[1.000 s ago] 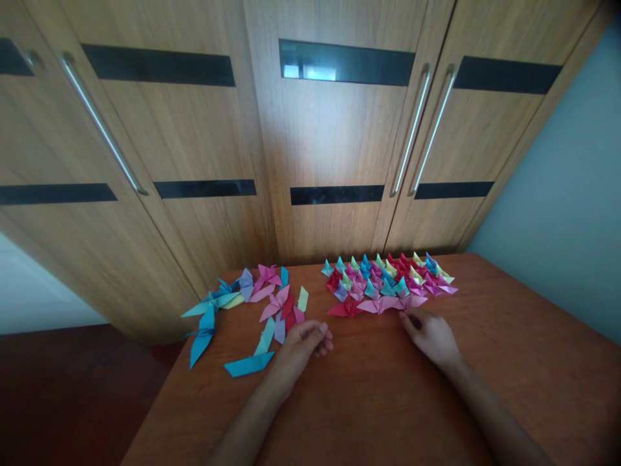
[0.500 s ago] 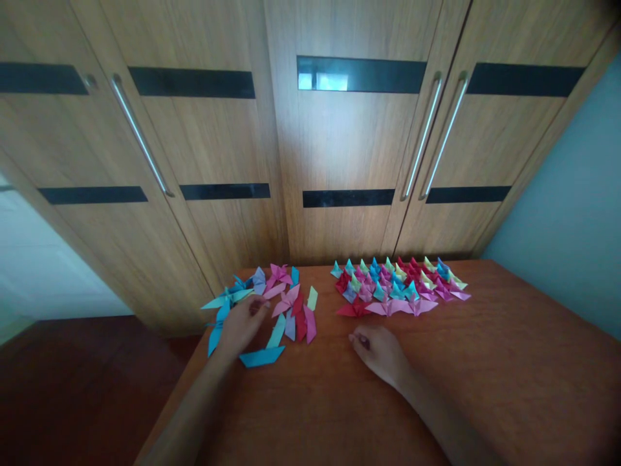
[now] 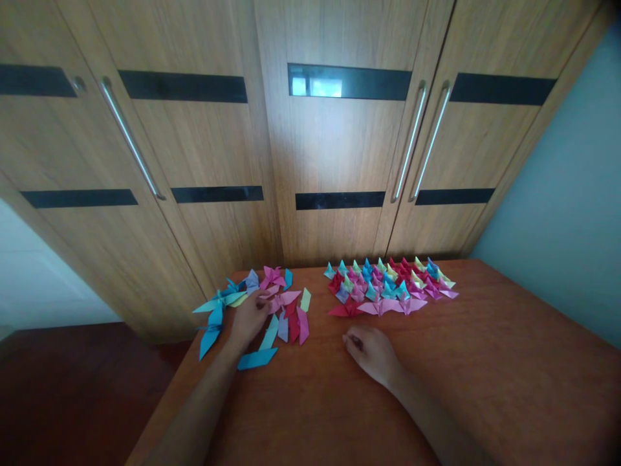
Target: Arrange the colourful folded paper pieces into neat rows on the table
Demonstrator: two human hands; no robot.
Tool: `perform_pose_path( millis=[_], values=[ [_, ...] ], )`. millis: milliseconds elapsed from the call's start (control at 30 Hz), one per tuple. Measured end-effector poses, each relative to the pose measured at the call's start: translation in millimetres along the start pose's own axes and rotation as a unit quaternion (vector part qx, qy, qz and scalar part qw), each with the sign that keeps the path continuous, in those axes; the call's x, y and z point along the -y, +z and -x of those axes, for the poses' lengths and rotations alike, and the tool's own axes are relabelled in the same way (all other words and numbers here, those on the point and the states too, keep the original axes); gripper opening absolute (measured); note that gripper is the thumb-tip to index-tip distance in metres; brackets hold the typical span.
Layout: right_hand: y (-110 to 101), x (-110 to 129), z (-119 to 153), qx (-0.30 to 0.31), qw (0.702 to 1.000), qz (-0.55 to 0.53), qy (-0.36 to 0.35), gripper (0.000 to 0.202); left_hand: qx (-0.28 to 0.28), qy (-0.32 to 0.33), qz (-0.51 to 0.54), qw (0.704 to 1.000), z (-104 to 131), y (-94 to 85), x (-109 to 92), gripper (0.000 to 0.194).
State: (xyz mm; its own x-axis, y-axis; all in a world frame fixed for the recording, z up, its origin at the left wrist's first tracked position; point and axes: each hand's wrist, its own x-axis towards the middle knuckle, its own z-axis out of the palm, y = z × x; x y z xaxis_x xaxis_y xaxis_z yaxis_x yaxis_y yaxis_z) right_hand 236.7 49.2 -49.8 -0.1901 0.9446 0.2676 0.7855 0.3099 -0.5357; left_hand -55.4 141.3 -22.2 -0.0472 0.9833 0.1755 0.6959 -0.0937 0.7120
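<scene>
My left hand [image 3: 250,318] is over the loose group of folded paper pieces on the left. Its fingertips are pinched at the wing of a light pink paper crane [image 3: 284,301]. Around it lie a magenta crane [image 3: 272,277], blue cranes [image 3: 212,327], a red folded piece [image 3: 293,323] and a flat blue folded strip [image 3: 257,358]. My right hand [image 3: 373,353] rests on the table, its fingers curled in with nothing visible in them. Just beyond it, a red crane [image 3: 346,309] and light pink cranes [image 3: 391,305] form the front of a tight block of rows.
The brown table [image 3: 310,414] reaches back to a wooden wardrobe [image 3: 334,149] with metal handles [image 3: 409,141] and dark strips. A pale blue wall [image 3: 557,213] stands at the right. Past the table's left edge shows a dark red floor [image 3: 87,395].
My left hand has shifted right onto the light pink crane, whose wings now lie at a flatter angle. My right hand stays about where it was. The whole view has swung slightly right.
</scene>
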Motion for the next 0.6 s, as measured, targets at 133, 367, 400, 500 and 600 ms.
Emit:
perform_pose_path(
  millis=[133, 367, 400, 500, 600],
  values=[
    [-4.4, 6.0, 1.6, 0.004, 0.992, -0.122, 0.011, 0.026, -0.032, 0.041, 0.083, 0.995, 8.1, -3.4, -15.1, 0.026],
    [-3.6, 20.1, -1.1, -0.012, 0.888, -0.455, 0.070, 0.036, 0.138, 0.109, 0.161, 0.971, 47.0, 3.8, -77.1, 0.019],
    [-2.8, 21.3, -1.2, -0.012, 0.880, -0.470, 0.072, 0.038, 0.153, 0.109, 0.159, 0.969, 52.9, 7.4, -84.1, 0.019],
    [-1.9, 22.9, 0.2, -0.015, 0.889, -0.450, 0.083, 0.030, 0.189, 0.122, 0.157, 0.962, 66.4, 19.6, -95.6, 0.020],
    [-3.7, 21.3, 2.8, -0.006, 0.917, -0.389, 0.090, 0.022, 0.206, 0.118, 0.171, 0.956, 73.1, 29.8, -93.3, 0.020]
  ],
)
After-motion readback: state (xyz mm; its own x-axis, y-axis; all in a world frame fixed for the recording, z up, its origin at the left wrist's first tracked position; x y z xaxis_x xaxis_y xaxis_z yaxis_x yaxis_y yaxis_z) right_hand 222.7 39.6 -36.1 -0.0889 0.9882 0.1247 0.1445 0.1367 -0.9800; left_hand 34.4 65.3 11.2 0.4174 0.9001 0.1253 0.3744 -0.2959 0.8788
